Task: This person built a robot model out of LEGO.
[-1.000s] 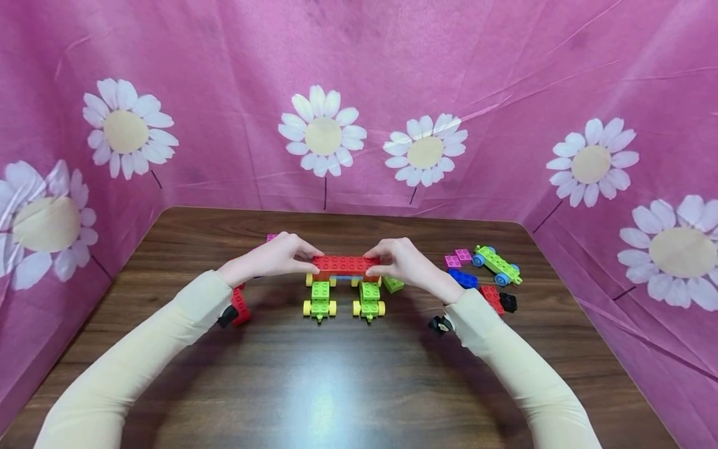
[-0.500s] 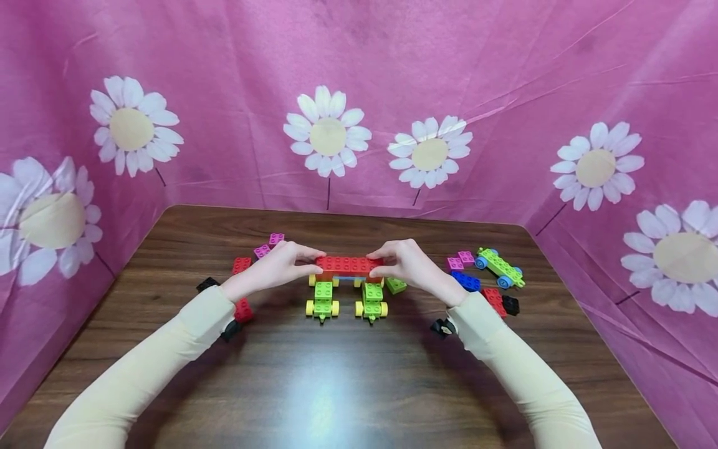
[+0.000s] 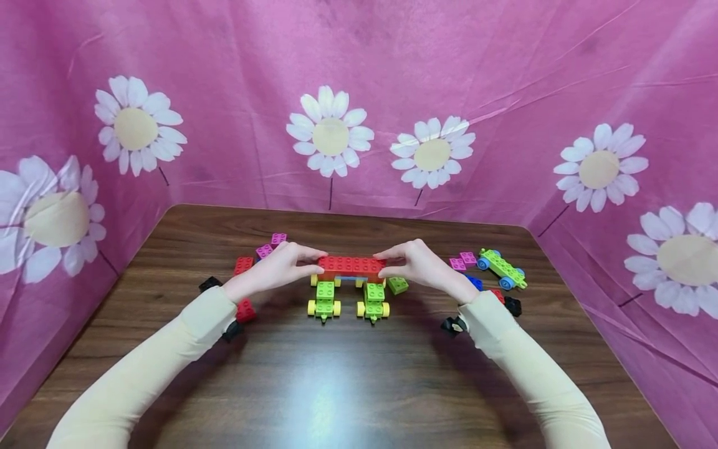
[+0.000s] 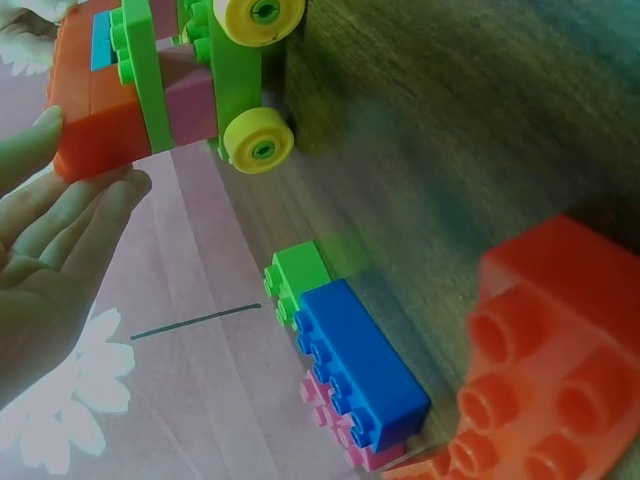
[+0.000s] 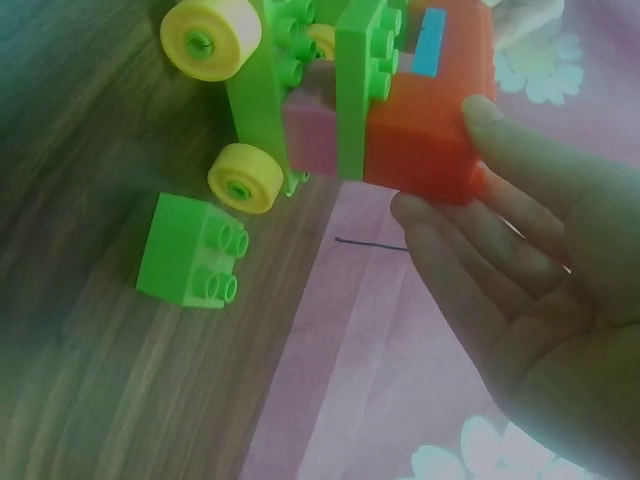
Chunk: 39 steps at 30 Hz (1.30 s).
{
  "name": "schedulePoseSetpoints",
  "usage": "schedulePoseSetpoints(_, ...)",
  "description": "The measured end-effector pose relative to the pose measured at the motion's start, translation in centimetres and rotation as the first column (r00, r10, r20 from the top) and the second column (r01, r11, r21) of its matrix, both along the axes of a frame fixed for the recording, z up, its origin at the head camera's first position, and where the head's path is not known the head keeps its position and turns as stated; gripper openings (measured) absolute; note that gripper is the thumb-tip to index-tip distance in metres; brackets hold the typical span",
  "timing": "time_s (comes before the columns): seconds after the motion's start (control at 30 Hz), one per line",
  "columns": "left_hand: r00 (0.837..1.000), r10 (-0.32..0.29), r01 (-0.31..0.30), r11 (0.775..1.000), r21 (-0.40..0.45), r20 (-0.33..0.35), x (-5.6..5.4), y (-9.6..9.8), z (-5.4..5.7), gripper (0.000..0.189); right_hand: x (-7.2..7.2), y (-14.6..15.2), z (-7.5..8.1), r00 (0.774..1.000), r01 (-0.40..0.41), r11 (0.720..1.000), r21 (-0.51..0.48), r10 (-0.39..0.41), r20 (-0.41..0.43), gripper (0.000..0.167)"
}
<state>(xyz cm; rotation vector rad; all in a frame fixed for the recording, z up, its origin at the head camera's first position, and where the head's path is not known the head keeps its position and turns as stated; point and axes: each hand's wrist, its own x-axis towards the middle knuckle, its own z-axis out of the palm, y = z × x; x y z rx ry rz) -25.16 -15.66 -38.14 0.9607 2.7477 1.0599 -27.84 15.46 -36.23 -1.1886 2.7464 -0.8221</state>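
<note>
A long red building brick (image 3: 352,266) bridges two green toy car bases with yellow wheels, the left base (image 3: 325,307) and the right base (image 3: 374,308). Green plates and pink bricks (image 5: 312,130) are stacked between wheels and red brick. Under the red brick a blue brick (image 5: 428,42) shows. My left hand (image 3: 282,269) pinches the red brick's left end, thumb on one face and fingers on the opposite one. At the other end, my right hand (image 3: 417,269) has its thumb and fingertips on the brick's corner in the same kind of pinch.
A loose green brick (image 3: 397,285) lies right of the build. Red bricks (image 3: 244,265), pink bricks (image 3: 264,251) and a black piece (image 3: 210,284) are by the left forearm. Further right are pink bricks (image 3: 462,260) and a green car base with blue wheels (image 3: 502,269).
My right hand has slid slightly outward along the red brick's right end. The left hand keeps its hold, and the view has shifted a little.
</note>
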Motion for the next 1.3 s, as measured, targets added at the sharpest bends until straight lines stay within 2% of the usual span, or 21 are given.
schedulePoseSetpoints(0.3,0.995,-0.064,0.067,0.997,-0.031,0.074,-0.8,-0.7,1.2,0.041,-0.1,-0.4,0.2,1.000,0.000,1.000,-0.012,0.000,0.008,0.033)
schedulePoseSetpoints(0.57,0.999,-0.024,0.025,0.998,-0.060,0.024,-1.3,-0.8,1.8,0.034,-0.1,-0.7,0.1,1.000,0.005,1.000,0.017,-0.005,0.015,0.033)
schedulePoseSetpoints(0.73,0.999,-0.003,0.005,0.999,-0.048,0.035,-1.2,-0.5,1.7,0.034,0.0,-0.6,0.4,1.000,0.022,1.000,0.019,-0.023,0.010,0.034)
schedulePoseSetpoints(0.93,1.000,0.016,-0.015,0.999,-0.046,0.016,-0.8,-0.4,1.3,0.034,0.1,-0.5,0.4,0.999,0.026,0.999,0.026,-0.026,0.020,0.034)
schedulePoseSetpoints(1.17,1.000,-0.008,0.008,1.000,-0.011,0.011,-0.6,-0.6,1.0,0.038,0.3,-0.3,0.2,0.998,0.042,0.999,0.032,-0.043,0.039,0.036)
schedulePoseSetpoints(1.3,1.000,0.003,-0.003,1.000,-0.001,-0.007,-0.4,-0.6,0.9,0.038,0.4,-0.1,0.1,0.999,0.036,0.998,0.043,-0.037,0.036,0.036)
